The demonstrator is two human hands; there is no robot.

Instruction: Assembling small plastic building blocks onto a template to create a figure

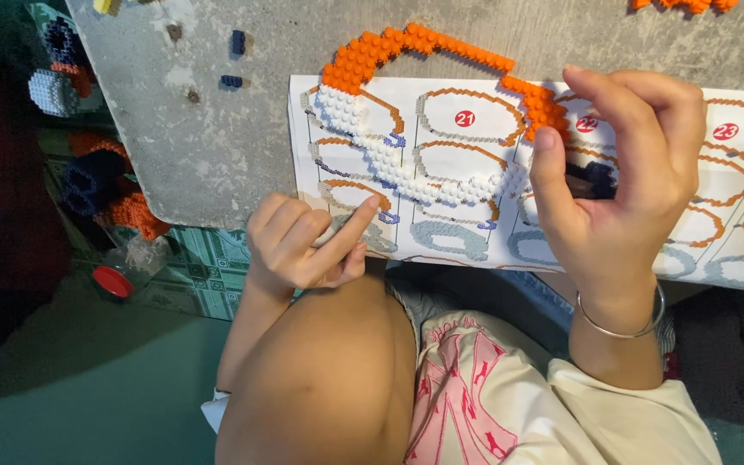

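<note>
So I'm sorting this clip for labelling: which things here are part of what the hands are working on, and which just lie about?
In hand:
orange and white brick ring
instruction sheet
dark small bricks by the right hand
left hand, pointing at the sheet

Lying about:
loose blue bricks
built pieces at left
red-capped jar
orange piece

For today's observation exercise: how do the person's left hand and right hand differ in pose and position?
The left hand is curled with one finger pointing at the instruction sheet; the right hand is raised, fingers pinching near the orange-and-white brick ring. Only the right wrist wears a bracelet. Both hover at the sheet.
</note>
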